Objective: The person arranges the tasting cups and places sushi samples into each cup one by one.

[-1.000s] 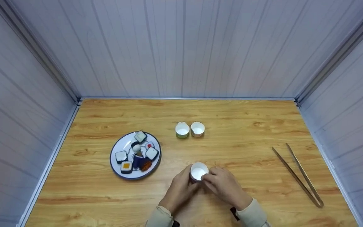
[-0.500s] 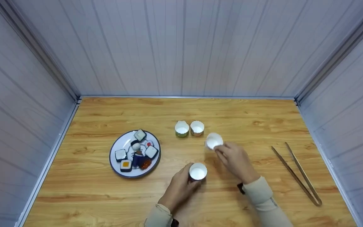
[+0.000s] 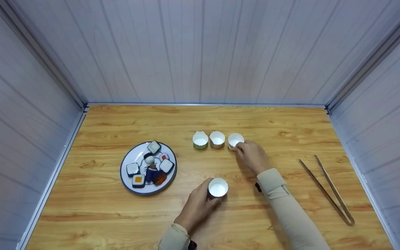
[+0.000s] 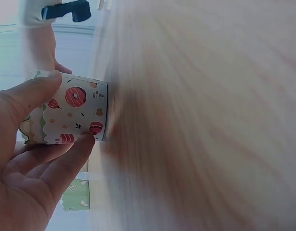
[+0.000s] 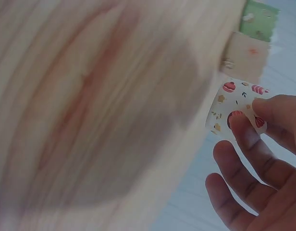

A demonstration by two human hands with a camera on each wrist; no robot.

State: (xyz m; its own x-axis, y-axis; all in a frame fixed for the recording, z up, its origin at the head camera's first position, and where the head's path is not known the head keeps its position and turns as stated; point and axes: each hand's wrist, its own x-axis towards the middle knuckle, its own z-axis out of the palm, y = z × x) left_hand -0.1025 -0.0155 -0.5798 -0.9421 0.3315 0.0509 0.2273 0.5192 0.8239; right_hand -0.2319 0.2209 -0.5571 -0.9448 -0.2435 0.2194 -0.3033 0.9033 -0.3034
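Note:
My left hand (image 3: 196, 205) grips a white paper baking cup (image 4: 73, 113) around its side, thumb on one side and fingers on the other. Doughnut and cake prints cover that cup, and its base is close to the tabletop. Farther out, my right hand (image 3: 254, 157) pinches the near side of a second baking cup (image 5: 237, 108) with similar prints between thumb and finger. Beside this cup stand a beige baking cup (image 3: 217, 139) and a green baking cup (image 3: 200, 140), forming a row of three with it. White insides show in all of them.
On the left, a white plate (image 3: 134, 158) with a blue rim carries several sushi-like pieces. Metal tongs (image 3: 326, 194) lie spread at the right. Pale panels (image 3: 200, 52) enclose the wooden table (image 3: 116, 222) at the back and sides.
My right hand has drawn a cup away from the one in my left hand and carried it forward to the right end of the row. My left hand has stayed nearly still.

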